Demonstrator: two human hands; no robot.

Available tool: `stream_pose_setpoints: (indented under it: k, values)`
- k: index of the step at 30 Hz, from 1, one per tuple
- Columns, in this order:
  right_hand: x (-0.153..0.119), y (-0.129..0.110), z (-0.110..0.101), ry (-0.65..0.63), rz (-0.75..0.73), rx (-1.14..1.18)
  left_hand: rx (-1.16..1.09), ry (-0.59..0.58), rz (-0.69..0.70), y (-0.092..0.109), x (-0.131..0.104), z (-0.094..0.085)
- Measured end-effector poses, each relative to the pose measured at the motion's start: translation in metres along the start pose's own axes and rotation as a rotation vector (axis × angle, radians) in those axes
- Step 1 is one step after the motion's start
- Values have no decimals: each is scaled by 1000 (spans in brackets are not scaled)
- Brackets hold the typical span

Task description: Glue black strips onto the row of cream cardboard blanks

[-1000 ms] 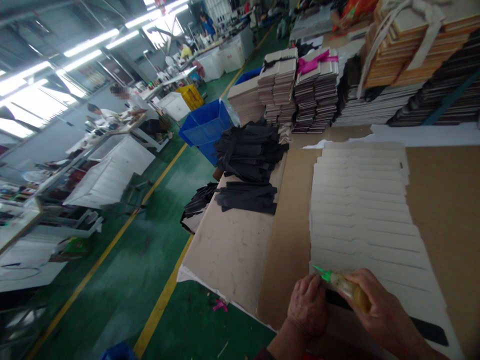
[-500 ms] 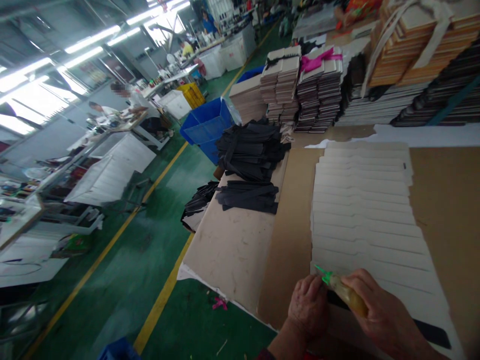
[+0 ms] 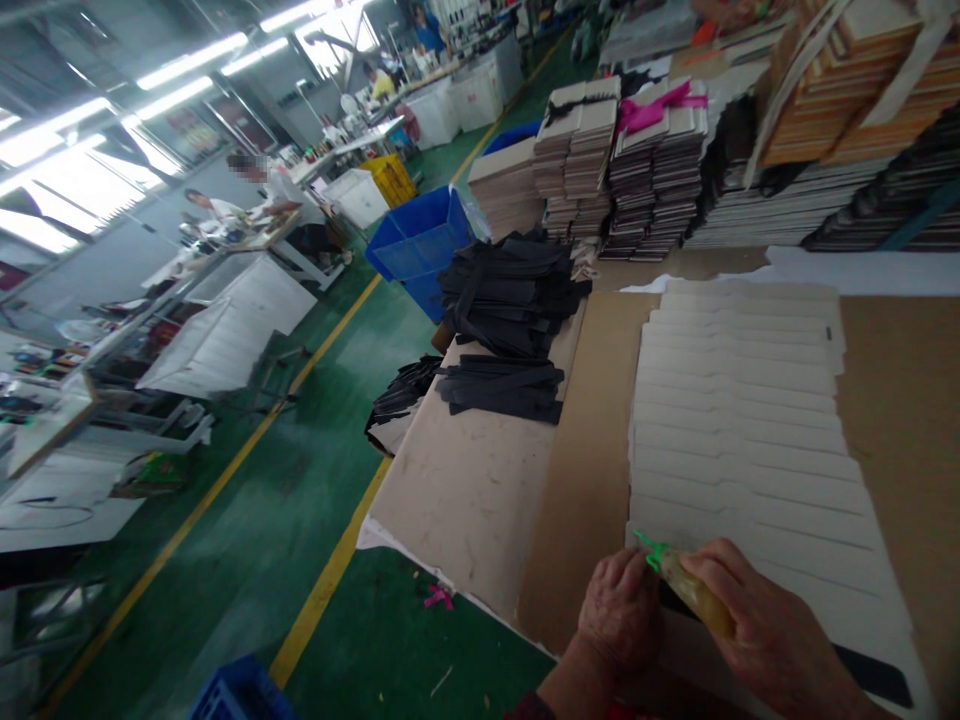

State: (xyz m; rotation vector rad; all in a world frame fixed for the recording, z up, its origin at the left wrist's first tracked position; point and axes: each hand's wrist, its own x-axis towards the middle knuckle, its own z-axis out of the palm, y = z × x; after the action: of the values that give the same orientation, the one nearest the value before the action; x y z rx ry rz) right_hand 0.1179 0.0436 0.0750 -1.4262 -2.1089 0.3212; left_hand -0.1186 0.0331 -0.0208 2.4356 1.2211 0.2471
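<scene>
Glue bottle (image 3: 694,590), yellowish, green nozzle: gripped in the closed right hand (image 3: 772,635) at the table's near edge, long axis slanting up-left, nozzle tip just over the nearest white card strip (image 3: 750,520). Black strip (image 3: 870,670) lies beneath, running right. Left hand (image 3: 619,610), curled and pressing down, holds nothing visible, touching close beside the nozzle.

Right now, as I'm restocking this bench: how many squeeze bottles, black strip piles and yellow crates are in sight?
Yellowish squeeze bottle with green nozzle, in the right hand: 1
Piles of black strips: 3
Yellow plastic crate: 1
Total: 5
</scene>
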Motion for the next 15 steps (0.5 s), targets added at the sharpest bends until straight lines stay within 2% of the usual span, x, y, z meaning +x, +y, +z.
stream_pose_setpoints:
  k: [4,9,15]
  values:
    - [-3,8,3,-39,-85,15,0,4,7,0,-1,-2]
    - [-6,1,6,-10,20,18,5,5,19,-2,0,-4]
    - [-5,2,4,-42,-58,24,8,7,20,-3,-1,-3]
